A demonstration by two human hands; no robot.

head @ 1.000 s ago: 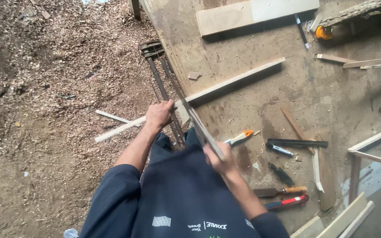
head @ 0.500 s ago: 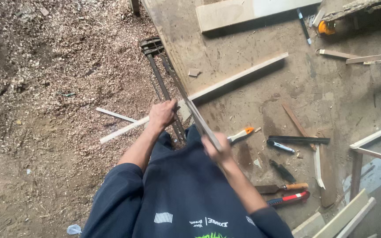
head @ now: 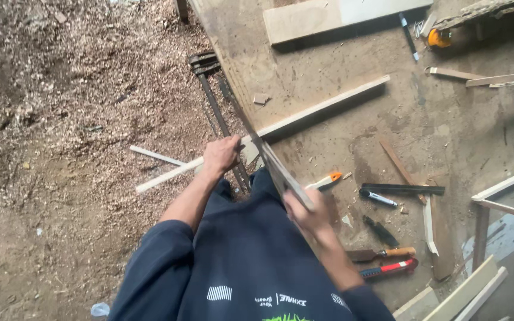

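Note:
A long pale wooden strip [head: 322, 107] lies slanted across the workbench [head: 340, 137], its near end hanging over the sawdust-covered floor. My left hand [head: 221, 154] presses down on the strip at the bench's edge. My right hand [head: 306, 213], blurred by motion, grips the handle of a hand saw [head: 264, 151]. The saw's blade slants up and away across the strip, right beside my left hand. My dark blue sleeves and sweatshirt fill the bottom of the view.
Two dark bar clamps [head: 212, 101] lie along the bench's left edge. To the right lie an orange utility knife [head: 327, 179], a black ruler [head: 403, 189], a marker [head: 378, 198], a chisel [head: 382, 254], a red tool [head: 389, 269] and wood offcuts. A wide board [head: 340, 15] lies at the far side.
My right hand pushed the saw forward, then drew it back toward me. My left hand stays on the strip.

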